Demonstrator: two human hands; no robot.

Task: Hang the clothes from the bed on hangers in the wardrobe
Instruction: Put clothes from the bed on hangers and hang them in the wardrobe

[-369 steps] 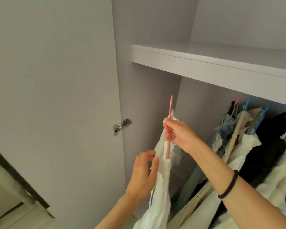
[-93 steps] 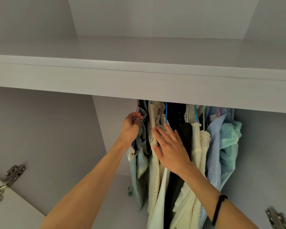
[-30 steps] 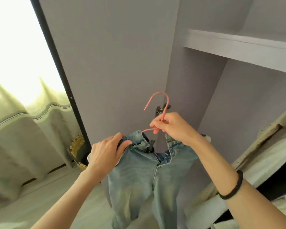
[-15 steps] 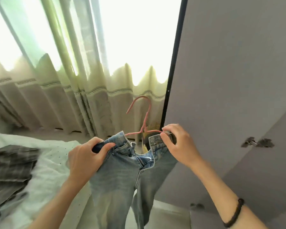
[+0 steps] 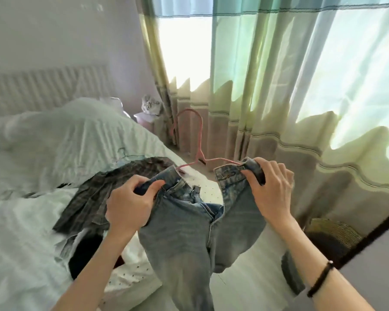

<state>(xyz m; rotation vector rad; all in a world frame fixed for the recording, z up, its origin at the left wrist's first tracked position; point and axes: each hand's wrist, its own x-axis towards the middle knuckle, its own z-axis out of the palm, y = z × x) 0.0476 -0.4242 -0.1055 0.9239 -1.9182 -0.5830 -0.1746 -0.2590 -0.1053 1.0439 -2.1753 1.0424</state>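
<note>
Faded blue jeans (image 5: pixel 189 239) hang in front of me on a pink hanger (image 5: pixel 198 144), whose hook sticks up above the open waistband. My left hand (image 5: pixel 128 203) grips the left side of the waistband. My right hand (image 5: pixel 272 189) grips the right side, where the hanger's arm runs into the denim. The legs dangle over the floor beside the bed (image 5: pixel 32 221). A dark plaid garment (image 5: pixel 92 198) lies on the bed, partly behind my left hand, with a black piece (image 5: pixel 88 250) under it.
Green and beige curtains (image 5: pixel 267 97) cover a bright window ahead and to the right. A woven basket (image 5: pixel 330 234) stands on the floor at the right next to a dark door edge (image 5: pixel 368 239). A small pink bedside stand (image 5: pixel 144 117) sits by the wall.
My view has swung left from the wardrobe to the bed and curtains. Both hands still hold the jeans on the pink hanger, now over the bed's edge.
</note>
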